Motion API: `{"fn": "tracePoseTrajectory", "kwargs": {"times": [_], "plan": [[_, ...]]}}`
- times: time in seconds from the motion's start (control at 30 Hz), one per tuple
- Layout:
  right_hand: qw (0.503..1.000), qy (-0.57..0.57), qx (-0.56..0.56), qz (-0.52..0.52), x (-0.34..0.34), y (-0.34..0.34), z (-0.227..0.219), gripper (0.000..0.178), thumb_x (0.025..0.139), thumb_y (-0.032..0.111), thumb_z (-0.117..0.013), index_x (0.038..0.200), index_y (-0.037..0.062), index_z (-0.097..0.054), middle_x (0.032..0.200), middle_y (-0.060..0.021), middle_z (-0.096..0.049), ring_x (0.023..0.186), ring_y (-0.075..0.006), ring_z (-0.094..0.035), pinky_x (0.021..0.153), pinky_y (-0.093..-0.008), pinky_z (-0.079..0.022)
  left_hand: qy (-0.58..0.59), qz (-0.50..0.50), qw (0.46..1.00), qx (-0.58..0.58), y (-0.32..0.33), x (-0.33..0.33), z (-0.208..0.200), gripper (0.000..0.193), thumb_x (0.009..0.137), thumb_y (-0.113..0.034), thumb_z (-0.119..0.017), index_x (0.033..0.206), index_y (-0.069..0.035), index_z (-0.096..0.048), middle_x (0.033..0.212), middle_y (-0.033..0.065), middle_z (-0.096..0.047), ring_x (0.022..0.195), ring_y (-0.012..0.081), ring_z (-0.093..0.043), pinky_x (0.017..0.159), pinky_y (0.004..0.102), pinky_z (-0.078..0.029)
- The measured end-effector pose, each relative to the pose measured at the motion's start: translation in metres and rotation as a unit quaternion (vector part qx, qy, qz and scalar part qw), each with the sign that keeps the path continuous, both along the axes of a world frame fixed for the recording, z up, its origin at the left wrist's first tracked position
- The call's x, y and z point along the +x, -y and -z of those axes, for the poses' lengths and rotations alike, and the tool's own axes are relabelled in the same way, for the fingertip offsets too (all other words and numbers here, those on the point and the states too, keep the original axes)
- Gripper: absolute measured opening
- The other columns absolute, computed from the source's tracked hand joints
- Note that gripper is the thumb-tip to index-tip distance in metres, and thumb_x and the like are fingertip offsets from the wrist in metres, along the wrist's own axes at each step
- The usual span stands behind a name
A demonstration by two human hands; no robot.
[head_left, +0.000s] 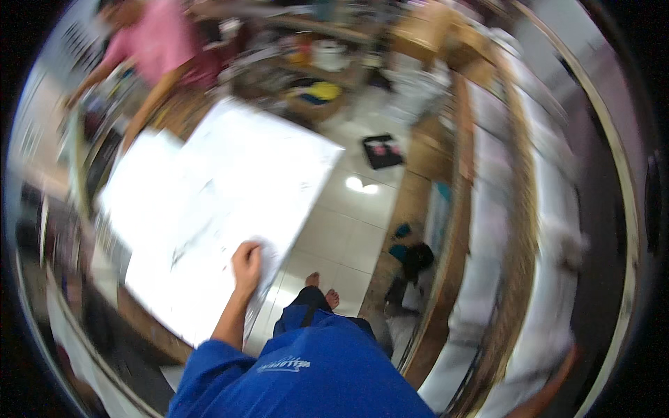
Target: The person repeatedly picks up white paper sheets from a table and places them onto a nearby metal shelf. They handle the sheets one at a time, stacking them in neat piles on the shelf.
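Observation:
My left hand [247, 266] is over the near right part of a large white sheet [216, 188], close to its edge. Its fingers are curled in, and blur hides whether anything is inside them. The sheet spreads over a table and carries faint grey marks or creases. My right hand does not show; a blurred brownish shape [547, 386] at the lower right rim cannot be made out.
Across the table, a person in a pink shirt [164, 42] reaches along its far left side. Long rows of white stacks [488, 209] stand on wooden shelving at the right. Cardboard boxes [421, 31] sit at the back; a black item [382, 151] lies on the tiled floor [341, 230].

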State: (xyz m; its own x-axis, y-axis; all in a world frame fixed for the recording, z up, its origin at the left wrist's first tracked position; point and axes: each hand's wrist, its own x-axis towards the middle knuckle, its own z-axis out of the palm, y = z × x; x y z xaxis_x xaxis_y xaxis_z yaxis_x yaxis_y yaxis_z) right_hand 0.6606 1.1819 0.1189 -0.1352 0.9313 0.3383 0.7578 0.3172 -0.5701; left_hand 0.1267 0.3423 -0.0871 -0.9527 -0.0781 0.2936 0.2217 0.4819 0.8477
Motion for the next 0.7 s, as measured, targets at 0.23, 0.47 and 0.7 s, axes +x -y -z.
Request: {"fn": "tracePoseTrajectory", "kwargs": {"times": [0.23,0.47,0.7], "plan": [[0.959,0.056,0.057,-0.273,-0.272,0.190,-0.135,0.032,0.093,0.023,-0.058,0.115,0.0003,-0.060,0.112,-0.0204,-0.061,0.099,-0.0326,-0.060,0.089,-0.0412,-0.046,0.063,-0.032,0.995,0.074,0.008,0.009,0.010,0.011,0.086,-0.009,-0.058,0.088,0.000,-0.064,0.074,0.0100,-0.061,0.062,0.0165,-0.056,0.057,0.0283,-0.044],[0.889,0.116,-0.116,-0.428,-0.474,0.284,-0.118,0.027,0.093,0.018,-0.056,0.115,0.0026,-0.056,0.087,-0.0002,-0.052,0.077,-0.0115,-0.050,0.068,-0.0271,-0.043,0.062,-0.062,0.993,0.077,0.021,-0.013,-0.014,0.013,0.085,-0.008,-0.059,0.095,-0.001,-0.062,0.084,0.0121,-0.062,0.068,0.0213,-0.058,0.061,0.0297,-0.046],[0.746,0.160,-0.173,-0.623,-0.567,0.423,-0.069,0.027,0.088,0.011,-0.062,0.114,0.0033,-0.056,0.069,0.0016,-0.049,0.063,-0.0081,-0.046,0.057,-0.0249,-0.040,-0.023,-0.234,0.922,-0.307,0.168,-0.141,-0.035,0.030,0.080,-0.015,-0.063,0.107,-0.003,-0.060,0.109,0.0165,-0.060,0.100,0.0323,-0.056,0.083,0.0430,-0.047]]}}
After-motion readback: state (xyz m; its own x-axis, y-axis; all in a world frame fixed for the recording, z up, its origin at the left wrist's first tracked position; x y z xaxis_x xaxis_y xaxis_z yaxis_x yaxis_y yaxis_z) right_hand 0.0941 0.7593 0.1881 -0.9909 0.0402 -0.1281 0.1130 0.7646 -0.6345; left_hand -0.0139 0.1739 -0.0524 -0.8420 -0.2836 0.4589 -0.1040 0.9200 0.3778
